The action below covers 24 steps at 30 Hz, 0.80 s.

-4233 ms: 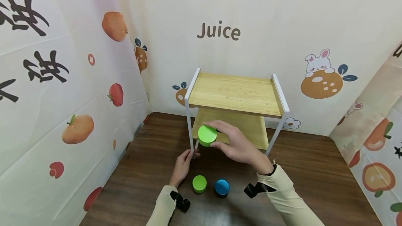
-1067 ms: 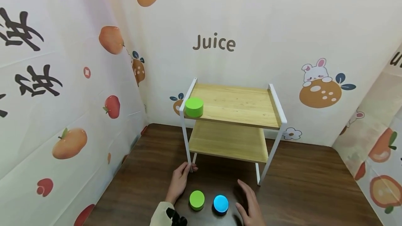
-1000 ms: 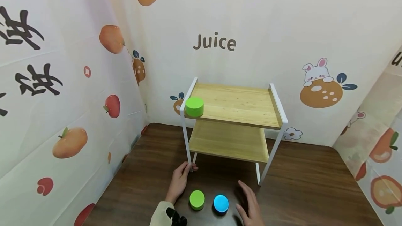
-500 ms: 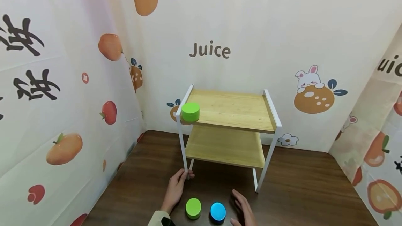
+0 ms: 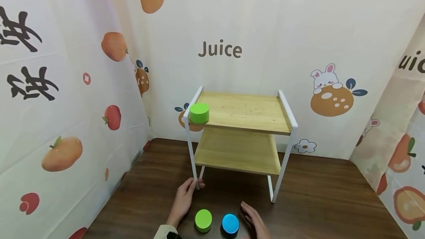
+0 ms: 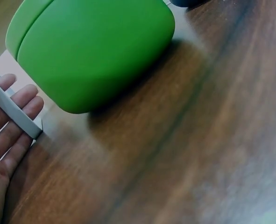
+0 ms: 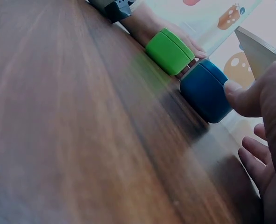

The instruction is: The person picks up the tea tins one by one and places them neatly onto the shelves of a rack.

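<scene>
My left hand [image 5: 183, 199] grips the foot of the white front-left leg [image 5: 190, 150] of a two-tier shelf [image 5: 245, 115], its fingers [image 6: 23, 100] behind the bar in the left wrist view. One round green container [image 5: 199, 113] sits at the front-left corner of the top board. On the table, a second green container [image 5: 203, 220] stands just right of my left forearm, beside a round blue container [image 5: 230, 224]. My right hand [image 5: 255, 221] is to the right of the blue one, fingers loosely extended, holding nothing. In the right wrist view its thumb [image 7: 240, 98] overlaps the blue container's lid edge.
The shelf's lower wooden board [image 5: 237, 150] lies under the top one, with a white front-right leg [image 5: 283, 169] on the dark wooden table [image 5: 332, 191]. Fruit-printed cloth walls [image 5: 272, 28] enclose the table at the back and both sides.
The green container that my right hand held in the air earlier now rests on the top board. That hand came down beside the blue container. My left hand stays on the leg.
</scene>
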Motion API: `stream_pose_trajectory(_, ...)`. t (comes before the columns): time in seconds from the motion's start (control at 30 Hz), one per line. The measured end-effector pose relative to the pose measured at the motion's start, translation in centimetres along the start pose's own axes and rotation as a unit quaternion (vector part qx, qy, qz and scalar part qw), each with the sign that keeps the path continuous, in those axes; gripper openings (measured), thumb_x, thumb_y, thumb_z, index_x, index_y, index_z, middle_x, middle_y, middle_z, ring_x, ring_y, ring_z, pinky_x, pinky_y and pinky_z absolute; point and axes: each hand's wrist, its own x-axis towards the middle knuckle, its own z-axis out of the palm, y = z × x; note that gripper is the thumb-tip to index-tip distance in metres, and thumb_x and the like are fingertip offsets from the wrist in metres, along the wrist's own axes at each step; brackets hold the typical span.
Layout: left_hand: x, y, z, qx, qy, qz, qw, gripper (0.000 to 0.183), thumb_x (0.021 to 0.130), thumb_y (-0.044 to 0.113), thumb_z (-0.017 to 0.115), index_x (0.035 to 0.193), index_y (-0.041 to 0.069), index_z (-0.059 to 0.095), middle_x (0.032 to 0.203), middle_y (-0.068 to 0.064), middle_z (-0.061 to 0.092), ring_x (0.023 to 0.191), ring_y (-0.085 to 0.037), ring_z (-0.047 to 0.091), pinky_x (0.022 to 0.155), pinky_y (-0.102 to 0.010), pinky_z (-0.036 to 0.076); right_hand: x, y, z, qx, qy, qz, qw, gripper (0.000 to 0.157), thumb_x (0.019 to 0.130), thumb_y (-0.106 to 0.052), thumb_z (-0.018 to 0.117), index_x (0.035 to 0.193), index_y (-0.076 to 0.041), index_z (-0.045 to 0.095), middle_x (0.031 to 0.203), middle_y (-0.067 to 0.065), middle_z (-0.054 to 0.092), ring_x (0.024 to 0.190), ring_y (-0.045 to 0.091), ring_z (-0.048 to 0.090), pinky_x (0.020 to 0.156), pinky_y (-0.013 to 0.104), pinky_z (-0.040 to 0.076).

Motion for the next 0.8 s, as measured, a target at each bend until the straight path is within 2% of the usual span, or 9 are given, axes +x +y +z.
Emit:
stream_pose_trajectory(0.17, -0.12, 0.01, 0.04, -0.003, 0.002, -0.012, 0.9999, 0.037, 0.113, 0.032, 0.05, 0.119, 0.003, 0.072, 0.108, -0.011, 0.079, 0.106, -0.017, 0.074, 0.097, -0.024, 0.054, -0.25, 0.25, -0.12, 0.017, -0.012, 0.003, 1.0, 0.075, 0.095, -0.019, 0.078, 0.158, -0.003, 0.039, 0.164, -0.012, 0.039, 0.144, -0.01, 0.038, 0.099, 0.024, 0.054)
stream_pose_trajectory(0.3, -0.01, 0.05, 0.2, -0.008, -0.001, -0.015, 0.9999, 0.04, 0.113, 0.034, 0.049, 0.121, 0.002, 0.071, 0.11, -0.01, 0.078, 0.107, -0.015, 0.074, 0.097, -0.024, 0.053, -0.15, 0.05, -0.31, 0.021, -0.005, 0.015, 1.0, 0.078, 0.094, -0.017, 0.079, 0.16, -0.009, 0.039, 0.164, -0.011, 0.038, 0.144, -0.01, 0.039, 0.1, 0.024, 0.054)
stream_pose_trajectory(0.4, -0.01, -0.06, 0.12, -0.011, -0.006, -0.019, 0.9998, 0.041, 0.113, 0.035, 0.048, 0.122, 0.002, 0.071, 0.112, -0.009, 0.078, 0.108, -0.015, 0.073, 0.098, -0.024, 0.053, 0.07, -0.12, -0.32, 0.031, -0.01, 0.017, 0.999, 0.074, 0.098, -0.02, 0.076, 0.161, -0.01, 0.038, 0.165, -0.014, 0.036, 0.144, -0.009, 0.039, 0.101, 0.025, 0.054)
stream_pose_trajectory(0.57, -0.01, -0.36, 0.18, -0.014, -0.008, -0.027, 0.9995, 0.04, 0.113, 0.034, 0.049, 0.123, 0.002, 0.07, 0.113, -0.01, 0.078, 0.109, -0.015, 0.073, 0.099, -0.023, 0.053, 0.22, -0.14, -0.44, 0.044, -0.035, 0.036, 0.998, 0.07, 0.105, -0.034, 0.068, 0.161, -0.009, 0.036, 0.163, -0.028, 0.028, 0.141, -0.008, 0.042, 0.1, 0.025, 0.052)
stream_pose_trajectory(0.8, 0.19, -0.28, -0.02, -0.008, -0.009, -0.032, 0.9994, 0.043, 0.113, 0.037, 0.048, 0.125, 0.001, 0.069, 0.114, -0.01, 0.078, 0.11, -0.014, 0.073, 0.099, -0.023, 0.052, 0.58, 0.1, -0.54, 0.071, -0.062, 0.091, 0.991, 0.073, 0.105, -0.029, 0.069, 0.161, 0.0, 0.033, 0.155, -0.044, 0.017, 0.139, -0.012, 0.04, 0.102, 0.024, 0.049)
